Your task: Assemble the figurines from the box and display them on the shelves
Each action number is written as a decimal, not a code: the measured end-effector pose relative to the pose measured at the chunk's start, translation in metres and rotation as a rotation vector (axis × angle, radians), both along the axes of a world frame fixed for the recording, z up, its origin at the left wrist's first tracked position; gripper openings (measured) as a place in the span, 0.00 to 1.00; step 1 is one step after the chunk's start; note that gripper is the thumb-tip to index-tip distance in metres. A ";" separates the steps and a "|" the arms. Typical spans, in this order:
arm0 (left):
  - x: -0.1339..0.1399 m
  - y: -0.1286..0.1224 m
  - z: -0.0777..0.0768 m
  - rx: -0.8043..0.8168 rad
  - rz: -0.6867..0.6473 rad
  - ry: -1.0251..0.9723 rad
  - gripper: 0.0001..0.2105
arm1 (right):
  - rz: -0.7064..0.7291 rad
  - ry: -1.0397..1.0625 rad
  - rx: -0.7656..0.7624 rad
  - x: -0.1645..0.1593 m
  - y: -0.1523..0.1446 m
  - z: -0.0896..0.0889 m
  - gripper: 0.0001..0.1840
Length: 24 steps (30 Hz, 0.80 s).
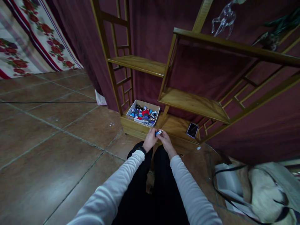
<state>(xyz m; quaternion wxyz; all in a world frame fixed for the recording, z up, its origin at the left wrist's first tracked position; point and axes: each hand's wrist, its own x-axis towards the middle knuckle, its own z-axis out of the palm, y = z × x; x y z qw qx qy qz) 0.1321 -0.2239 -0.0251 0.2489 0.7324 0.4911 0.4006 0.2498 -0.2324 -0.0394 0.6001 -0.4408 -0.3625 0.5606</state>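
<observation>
Between my two hands, above my knees, is a small blue and white figurine-like piece [158, 132]; its exact kind is too small to make out. My left hand [150, 139] grips it from the left, fingers closed, a dark band on the wrist. From the other side my right hand [165, 139] pinches the same piece. Just beyond my hands, an open cardboard box [156, 109] full of many small coloured pieces [145, 115], red, blue, purple and black, sits on the low base of the wooden shelf unit [133, 128].
A phone-like dark-screened device [192, 130] lies on the shelf base at right. A clear glass horse [225, 20] stands on the upper shelf [234, 47]. Bags [264, 190] rest on the floor at lower right. A black cable [47, 102] crosses the tiles at left.
</observation>
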 end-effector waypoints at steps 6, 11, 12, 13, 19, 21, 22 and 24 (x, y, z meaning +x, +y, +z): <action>0.001 -0.011 0.009 -0.011 -0.015 0.183 0.17 | 0.052 0.049 -0.019 0.002 -0.004 0.005 0.26; 0.002 -0.016 0.013 0.030 -0.003 0.398 0.16 | 0.093 0.087 -0.053 0.005 -0.006 0.009 0.25; 0.002 -0.016 0.014 0.049 -0.008 0.431 0.16 | 0.090 0.088 -0.059 0.005 -0.006 0.010 0.24; 0.002 -0.017 0.014 0.069 -0.019 0.460 0.16 | 0.089 0.091 -0.063 0.005 -0.007 0.010 0.24; 0.003 -0.017 0.014 0.147 -0.105 0.536 0.17 | 0.108 0.161 -0.049 0.008 -0.005 0.008 0.23; 0.004 -0.017 0.013 0.181 -0.109 0.551 0.17 | 0.103 0.169 -0.053 0.010 -0.004 0.006 0.23; 0.004 -0.017 0.013 0.200 -0.108 0.568 0.17 | 0.101 0.167 -0.058 0.011 -0.003 0.005 0.23; 0.004 -0.018 0.013 0.237 -0.100 0.616 0.16 | 0.098 0.158 -0.067 0.012 -0.002 0.003 0.24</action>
